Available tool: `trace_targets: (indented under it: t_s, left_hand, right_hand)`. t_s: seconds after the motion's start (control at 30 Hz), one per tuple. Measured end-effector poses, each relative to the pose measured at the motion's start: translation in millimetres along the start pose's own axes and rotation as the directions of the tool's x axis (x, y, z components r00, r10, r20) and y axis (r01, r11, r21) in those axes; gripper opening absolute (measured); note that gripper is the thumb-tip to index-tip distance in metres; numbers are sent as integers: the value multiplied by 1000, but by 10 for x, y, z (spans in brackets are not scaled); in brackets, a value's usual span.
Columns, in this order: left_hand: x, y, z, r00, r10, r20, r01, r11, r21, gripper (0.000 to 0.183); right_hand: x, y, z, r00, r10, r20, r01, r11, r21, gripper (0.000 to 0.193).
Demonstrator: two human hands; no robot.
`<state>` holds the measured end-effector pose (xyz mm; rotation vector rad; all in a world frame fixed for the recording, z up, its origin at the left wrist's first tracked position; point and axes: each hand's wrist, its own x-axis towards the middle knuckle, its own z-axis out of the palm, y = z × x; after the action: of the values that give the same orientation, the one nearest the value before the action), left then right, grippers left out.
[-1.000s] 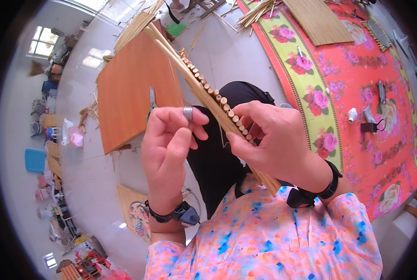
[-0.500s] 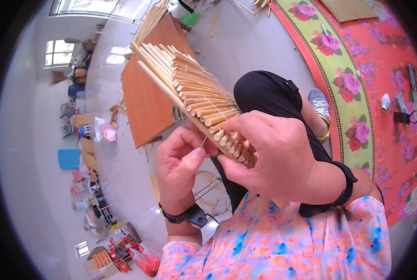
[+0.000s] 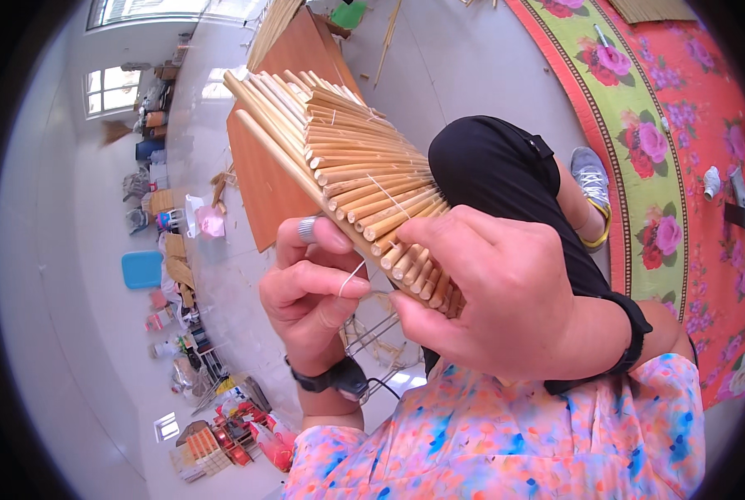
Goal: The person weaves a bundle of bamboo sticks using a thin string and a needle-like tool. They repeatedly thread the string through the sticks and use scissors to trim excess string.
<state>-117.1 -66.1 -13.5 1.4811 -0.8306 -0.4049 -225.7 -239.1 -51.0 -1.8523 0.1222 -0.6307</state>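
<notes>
In front of my chest a fan-shaped panel of pale straw-coloured sticks [image 3: 364, 179], like reed stalks, is tilted, with white thread across several sticks. My right hand [image 3: 506, 292] is closed on its near end, thumb beneath and fingers over the stick ends. On the other side of the panel my left hand [image 3: 310, 287] pinches a white thread [image 3: 352, 275] that runs up to the panel's edge. A ribbed metal ring [image 3: 307, 229] sits on one of its fingers. The sticks partly hide the left fingertips.
An orange-brown board [image 3: 260, 187] lies beyond the panel. To the right is a red floral cloth [image 3: 706, 225] with small tools on it. My bent knee [image 3: 481, 158] in black is close to the panel. Household goods and a blue lid-like thing [image 3: 143, 270] line the left wall.
My left hand has shifted slightly left, its fingers spreading more and the ring coming into sight. The thread shows more clearly. My right hand keeps its hold on the sticks.
</notes>
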Motion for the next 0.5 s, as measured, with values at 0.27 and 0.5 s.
trace_targets:
  t_s: [0.27, 0.5]
  left_hand:
    - [94, -254, 67, 997, 75, -24, -78, 883, -462, 11]
    - [120, -167, -155, 993, 115, 28, -105, 964, -244, 13]
  right_hand:
    - [20, -11, 14, 999, -39, 17, 39, 998, -40, 32]
    - [39, -56, 93, 1000, -18, -18, 18, 1000, 4, 42]
